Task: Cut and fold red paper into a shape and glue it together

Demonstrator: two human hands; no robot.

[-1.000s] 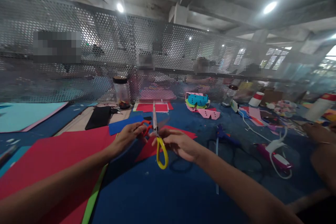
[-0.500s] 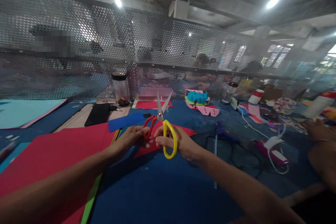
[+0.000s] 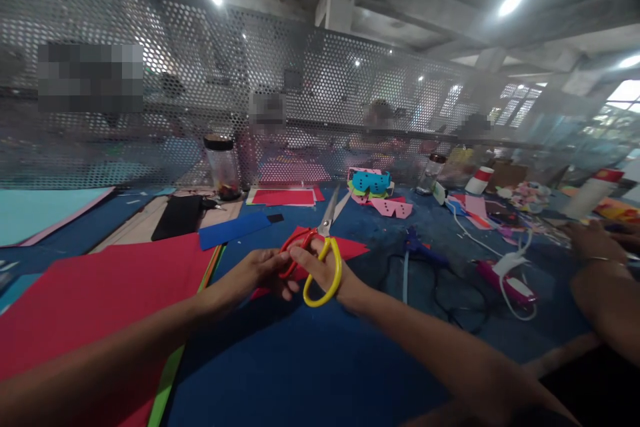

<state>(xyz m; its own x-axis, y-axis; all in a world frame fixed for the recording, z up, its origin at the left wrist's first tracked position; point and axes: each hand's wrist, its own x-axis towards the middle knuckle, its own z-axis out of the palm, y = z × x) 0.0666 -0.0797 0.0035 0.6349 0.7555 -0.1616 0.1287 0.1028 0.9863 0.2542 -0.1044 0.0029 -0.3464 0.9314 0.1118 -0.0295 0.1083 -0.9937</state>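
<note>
Both my hands meet over the blue table (image 3: 310,360) on a pair of scissors (image 3: 320,250) with one red loop and one yellow loop. My left hand (image 3: 263,273) has its fingers closed at the red loop. My right hand (image 3: 333,273) grips the yellow loop, its fingers curled through it. The blades point up and away to the right, close together. A red paper piece (image 3: 350,248) lies on the table just behind the hands.
Large red sheets (image 3: 95,300) cover the left side. A blue strip (image 3: 234,229), a jar (image 3: 221,167), paper masks (image 3: 373,183) and a glue gun with cable (image 3: 505,283) lie further back. Another person's hand (image 3: 595,243) rests at the right. Perforated metal screens the back.
The scissors have tilted from upright to leaning right, and the blades that stood apart half a second ago are nearly together. Both hands have sunk a little toward the table.
</note>
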